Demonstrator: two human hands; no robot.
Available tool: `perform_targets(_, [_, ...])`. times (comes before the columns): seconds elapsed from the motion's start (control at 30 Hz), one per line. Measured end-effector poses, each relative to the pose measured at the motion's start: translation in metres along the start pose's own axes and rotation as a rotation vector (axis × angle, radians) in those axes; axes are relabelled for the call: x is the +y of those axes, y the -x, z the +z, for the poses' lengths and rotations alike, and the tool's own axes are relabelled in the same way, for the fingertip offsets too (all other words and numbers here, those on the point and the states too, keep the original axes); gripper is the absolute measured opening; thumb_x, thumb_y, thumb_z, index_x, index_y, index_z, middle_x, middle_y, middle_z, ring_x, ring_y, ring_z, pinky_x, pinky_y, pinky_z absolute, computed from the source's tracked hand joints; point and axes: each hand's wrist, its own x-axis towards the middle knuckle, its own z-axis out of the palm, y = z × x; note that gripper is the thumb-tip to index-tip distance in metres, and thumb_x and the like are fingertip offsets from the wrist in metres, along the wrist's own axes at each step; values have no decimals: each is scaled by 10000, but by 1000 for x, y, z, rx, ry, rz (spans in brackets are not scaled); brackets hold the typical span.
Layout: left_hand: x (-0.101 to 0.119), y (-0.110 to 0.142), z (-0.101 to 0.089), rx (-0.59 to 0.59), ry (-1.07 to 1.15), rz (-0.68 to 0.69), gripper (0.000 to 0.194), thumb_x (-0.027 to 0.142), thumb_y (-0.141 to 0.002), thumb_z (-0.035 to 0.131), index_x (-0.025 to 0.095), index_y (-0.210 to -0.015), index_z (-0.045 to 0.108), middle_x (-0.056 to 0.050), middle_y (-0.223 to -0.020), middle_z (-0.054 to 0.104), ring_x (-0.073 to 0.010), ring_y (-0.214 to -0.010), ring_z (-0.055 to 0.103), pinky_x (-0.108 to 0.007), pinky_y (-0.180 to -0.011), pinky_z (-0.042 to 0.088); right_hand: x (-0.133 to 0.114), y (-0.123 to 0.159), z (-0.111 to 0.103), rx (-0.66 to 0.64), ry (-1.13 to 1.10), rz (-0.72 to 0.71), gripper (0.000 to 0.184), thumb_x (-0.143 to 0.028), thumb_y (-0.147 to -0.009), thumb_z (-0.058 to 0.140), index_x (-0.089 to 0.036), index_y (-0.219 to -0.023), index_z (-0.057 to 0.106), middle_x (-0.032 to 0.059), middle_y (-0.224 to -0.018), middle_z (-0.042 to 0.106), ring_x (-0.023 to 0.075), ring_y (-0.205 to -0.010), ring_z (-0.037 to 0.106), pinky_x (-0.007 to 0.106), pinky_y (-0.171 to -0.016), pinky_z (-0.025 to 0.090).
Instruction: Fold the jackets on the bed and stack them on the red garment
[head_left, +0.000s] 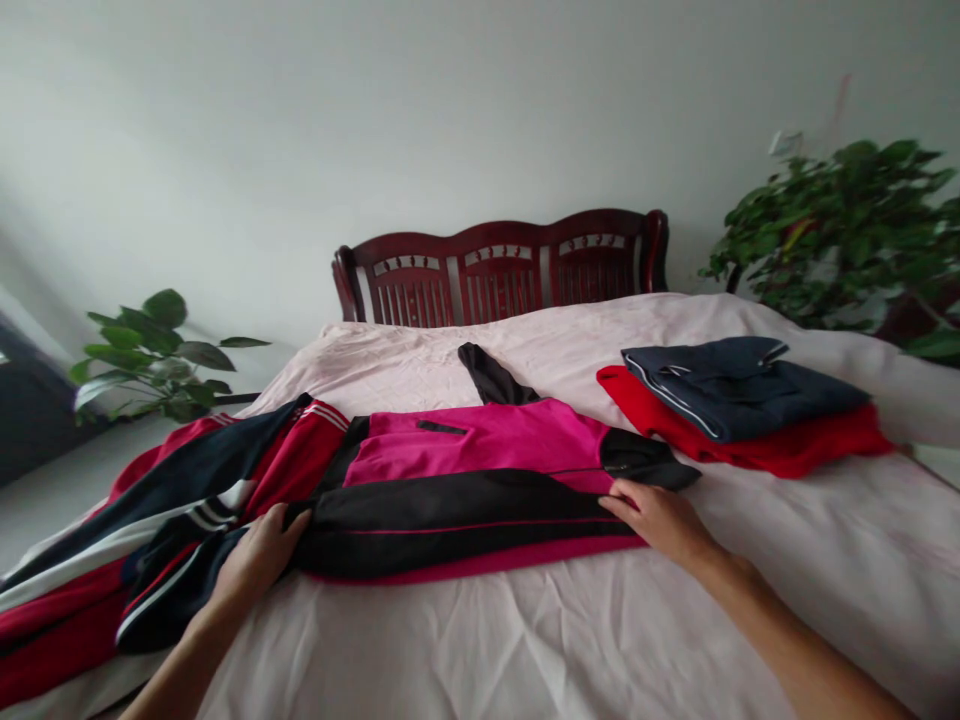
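1. Pink-and-black jacket spread flat across the middle of the bed, with one black sleeve reaching up toward the dark wooden headboard.
2. Left hand: open, fingers close together, lying on the striped jacket right beside the black cloth, with no pinch visible.
3. Right hand: open, fingers stretched out over the black cloth at the right end of the pink-and-black jacket, with no pinch visible.
4. Likely light and soft in the hand, limp rather than stiff, with a smooth, somewhat slippery face. Probably only a little firmer along the zip.
5. Best hold, by the look of it: a thumb-and-finger pinch at the shoulder or hem corners, where doubled seams give something to grip. Loose sleeves seem poor for a firm hold, being prone to flop and drag.
6. Off to the left, the striped jacket in red, navy and white, bunched and trailing over the edge of the bed. Off to the right, a folded navy jacket on top of folded red cloth.
7. Beyond the bed, leafy green plants in both corners against a pale wall.
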Motion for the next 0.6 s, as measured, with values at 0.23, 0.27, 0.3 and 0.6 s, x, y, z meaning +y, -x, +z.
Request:
perform_targets(0.23, [7, 10, -5, -79, -428, 165, 335, 379, -848, 523, 207, -1083, 688, -113, -966, 734, -307, -1030, 673, -366, -906, 466, 0, 14, -2, 377, 224, -304, 272, -451, -949, 501, -236, -1005, 658, 65, -941, 725, 247, -855, 663, 372, -782, 462])
perform_targets(0.27, [8, 10, -5, -79, -423, 146, 332, 399, -852, 526, 206, -1063, 694, -107, -921, 734, -305, -1001, 682, -355, -875, 474, -3, 20, -3, 359, 232, -371, 237, -430, -937, 529, -246, -1011, 661, 55, -954, 724, 241, -874, 661, 378, -813, 463])
perform_targets(0.3, [8, 9, -5, -75, -408, 130, 328, 415, -851, 532, 204, -1038, 700, -103, -882, 733, -304, -975, 688, -346, -849, 478, -5, 26, -1, 322, 233, -439, 215, -402, -916, 563, -260, -1044, 661, 44, -997, 724, 237, -916, 662, 377, -845, 465])
perform_targets(0.6, [25, 15, -13, -68, -202, 94, 440, 574, -832, 502, 169, -844, 674, -64, -785, 729, -241, -766, 689, -293, -678, 490, -16, 13, 7, 229, 233, -565, 492, -24, -729, 416, -269, -1065, 679, 22, -1041, 719, 201, -981, 682, 345, -852, 524])
